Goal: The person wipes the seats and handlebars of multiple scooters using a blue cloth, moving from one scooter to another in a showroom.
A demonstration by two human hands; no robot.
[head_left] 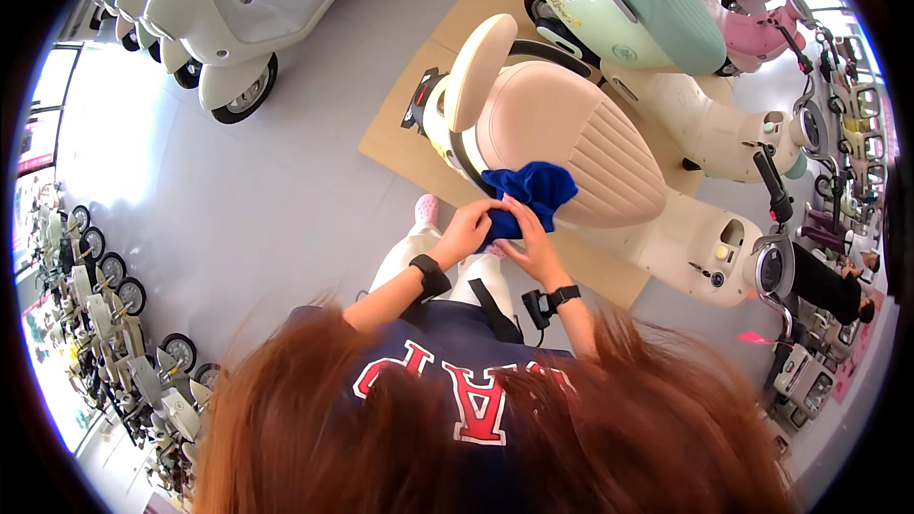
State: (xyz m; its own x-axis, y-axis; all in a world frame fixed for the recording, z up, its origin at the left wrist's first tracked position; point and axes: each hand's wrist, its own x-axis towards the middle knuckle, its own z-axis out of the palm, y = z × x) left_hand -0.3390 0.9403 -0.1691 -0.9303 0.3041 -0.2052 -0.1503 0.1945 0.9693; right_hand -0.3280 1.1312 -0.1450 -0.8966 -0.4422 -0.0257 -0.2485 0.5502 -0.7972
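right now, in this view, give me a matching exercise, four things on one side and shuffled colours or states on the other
Things
1. cloth
2. closest seat
3. left shoe
4. left wristband

Colours and states
A. pink
B. beige, with ribbing over part of it
C. black
D. deep blue, bunched up, held by the left hand and the right hand

Right pairs: 1-D, 2-B, 3-A, 4-C

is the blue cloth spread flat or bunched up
Bunched up: the blue cloth shows deep, uneven folds, and the left hand and right hand hold its near end gathered.
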